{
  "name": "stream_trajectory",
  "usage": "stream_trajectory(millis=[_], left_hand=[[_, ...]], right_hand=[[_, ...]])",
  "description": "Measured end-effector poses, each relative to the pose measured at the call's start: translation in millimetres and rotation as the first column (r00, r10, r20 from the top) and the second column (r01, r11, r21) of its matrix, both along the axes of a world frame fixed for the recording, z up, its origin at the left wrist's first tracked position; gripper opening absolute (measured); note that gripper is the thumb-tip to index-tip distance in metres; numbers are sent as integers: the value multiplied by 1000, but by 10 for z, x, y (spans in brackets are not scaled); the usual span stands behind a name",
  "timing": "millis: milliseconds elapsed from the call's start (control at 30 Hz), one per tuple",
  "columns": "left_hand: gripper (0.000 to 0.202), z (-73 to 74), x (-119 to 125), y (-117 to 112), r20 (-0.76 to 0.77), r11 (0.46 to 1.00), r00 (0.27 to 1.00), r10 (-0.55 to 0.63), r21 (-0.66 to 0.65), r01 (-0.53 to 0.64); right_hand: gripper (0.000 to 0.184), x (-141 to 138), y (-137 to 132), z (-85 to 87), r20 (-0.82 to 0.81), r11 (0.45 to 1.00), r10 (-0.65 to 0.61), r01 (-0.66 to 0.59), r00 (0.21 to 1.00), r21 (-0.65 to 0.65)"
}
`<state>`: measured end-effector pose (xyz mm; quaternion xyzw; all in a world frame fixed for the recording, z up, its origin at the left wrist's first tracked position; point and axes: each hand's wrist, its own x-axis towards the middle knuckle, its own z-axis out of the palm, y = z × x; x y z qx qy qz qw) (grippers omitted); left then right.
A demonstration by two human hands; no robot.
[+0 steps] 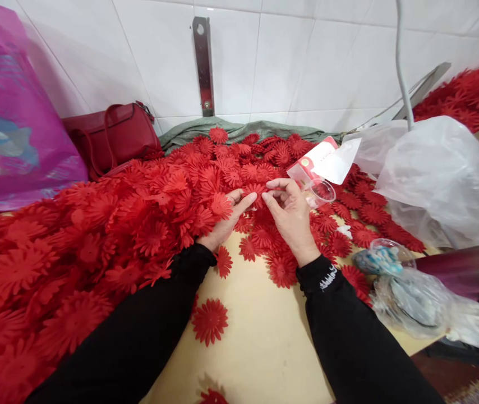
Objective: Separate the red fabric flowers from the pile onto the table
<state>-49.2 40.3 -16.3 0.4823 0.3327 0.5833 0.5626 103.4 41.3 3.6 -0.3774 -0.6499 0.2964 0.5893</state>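
Between my two hands is a red artificial flower piece with many narrow petals, held out over the pile. My left hand pinches its left edge with the thumb on top. At its right edge, the thumb and forefinger of my right hand grip the petals. A large heap of similar red flower pieces spreads left of and behind my hands. One loose flower piece lies on the pale tabletop between my forearms.
A clear plastic cup and a red-white box sit behind my right hand. Plastic bags stand at right, near a tub with blue-white contents. A red handbag and a purple bag are at left, by the tiled wall.
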Motion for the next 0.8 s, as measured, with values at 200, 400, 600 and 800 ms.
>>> stream_trajectory(millis=[200, 400, 600, 800], left_hand=[[39, -36, -33, 16, -22, 999, 999, 49, 24, -49], [45, 75, 3, -23, 89, 997, 995, -40, -64, 46], [39, 95, 9, -32, 94, 990, 989, -112, -70, 119], [32, 33, -6, -48, -28, 996, 996, -82, -27, 82]], right_hand=[[7, -17, -97, 106, 164, 996, -18, 3, 986, 90], [18, 32, -12, 43, -48, 981, 126, -132, 991, -141], [21, 45, 32, 7, -219, 967, 119, -163, 968, -194], [24, 63, 83, -68, -136, 990, -33, 13, 990, -143]])
